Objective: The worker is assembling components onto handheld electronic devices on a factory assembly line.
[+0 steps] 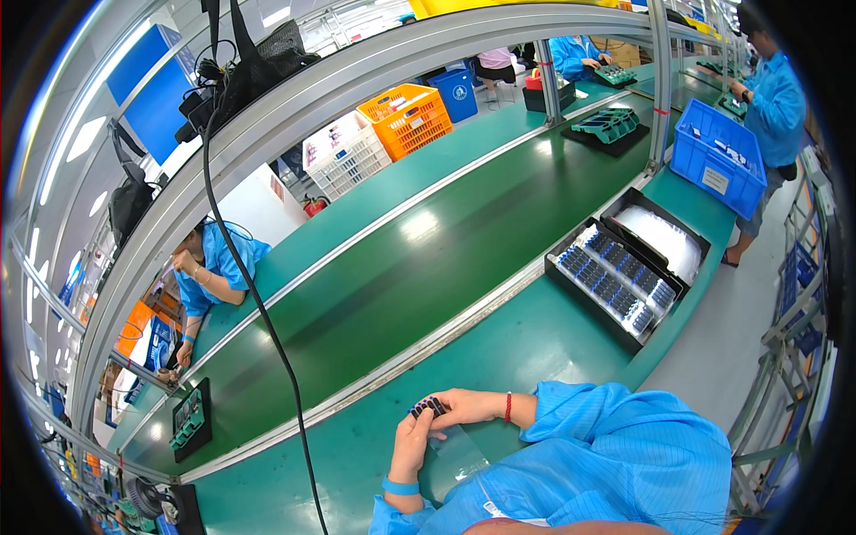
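Close to my body, my left hand [409, 446] and my right hand [468, 407] meet above the green bench. Between their fingertips they grip a short row of small black parts [428, 407] with light and blue edges. Its exact kind is too small to make out. Beneath the hands lies a clear plastic bag or sheet [459, 456], partly covered by my right hand and sleeve. To the right on the bench stands a black tray [596, 308] with rows of similar black, blue and white parts.
Behind the tray, a black box [704, 234] holds clear plastic sheets. A blue bin [718, 160] stands at the far right. Across the bench runs a green conveyor [383, 294] carrying fixtures with green boards [612, 125]. A black cable [259, 294] hangs at left. Co-workers sit and stand nearby.
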`<move>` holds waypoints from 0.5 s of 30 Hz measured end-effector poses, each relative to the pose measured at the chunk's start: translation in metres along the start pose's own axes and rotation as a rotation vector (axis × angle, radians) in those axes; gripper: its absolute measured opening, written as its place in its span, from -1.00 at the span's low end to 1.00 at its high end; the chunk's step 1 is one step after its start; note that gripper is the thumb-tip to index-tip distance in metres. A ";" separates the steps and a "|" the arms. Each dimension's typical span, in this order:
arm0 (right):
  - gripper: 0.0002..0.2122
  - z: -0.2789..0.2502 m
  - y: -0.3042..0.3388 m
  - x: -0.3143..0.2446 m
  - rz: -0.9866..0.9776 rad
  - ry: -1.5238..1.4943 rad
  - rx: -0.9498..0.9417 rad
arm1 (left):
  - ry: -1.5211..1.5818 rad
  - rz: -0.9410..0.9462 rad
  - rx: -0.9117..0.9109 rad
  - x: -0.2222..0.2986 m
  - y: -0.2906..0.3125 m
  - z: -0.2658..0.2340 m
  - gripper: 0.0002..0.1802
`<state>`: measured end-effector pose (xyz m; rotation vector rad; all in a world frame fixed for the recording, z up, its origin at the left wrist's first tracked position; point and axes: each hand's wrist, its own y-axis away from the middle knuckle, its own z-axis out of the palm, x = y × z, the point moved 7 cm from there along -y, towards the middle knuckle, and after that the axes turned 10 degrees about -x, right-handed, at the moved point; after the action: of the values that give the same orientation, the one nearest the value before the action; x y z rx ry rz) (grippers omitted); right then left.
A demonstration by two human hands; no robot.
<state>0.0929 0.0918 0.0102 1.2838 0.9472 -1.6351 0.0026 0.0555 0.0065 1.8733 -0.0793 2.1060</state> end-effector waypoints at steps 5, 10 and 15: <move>-0.82 0.000 0.000 -0.002 0.011 0.002 0.006 | -0.001 0.005 -0.006 0.000 -0.001 -0.001 -0.66; -0.82 0.000 0.000 -0.001 0.018 -0.004 0.007 | 0.005 0.001 -0.011 -0.001 -0.001 -0.001 -0.66; -0.82 0.000 0.000 0.000 0.018 -0.009 0.018 | 0.013 -0.005 -0.016 -0.004 -0.001 -0.002 -0.66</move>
<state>0.0933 0.0921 0.0105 1.2927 0.9150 -1.6382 0.0010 0.0565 0.0025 1.8486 -0.0887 2.1079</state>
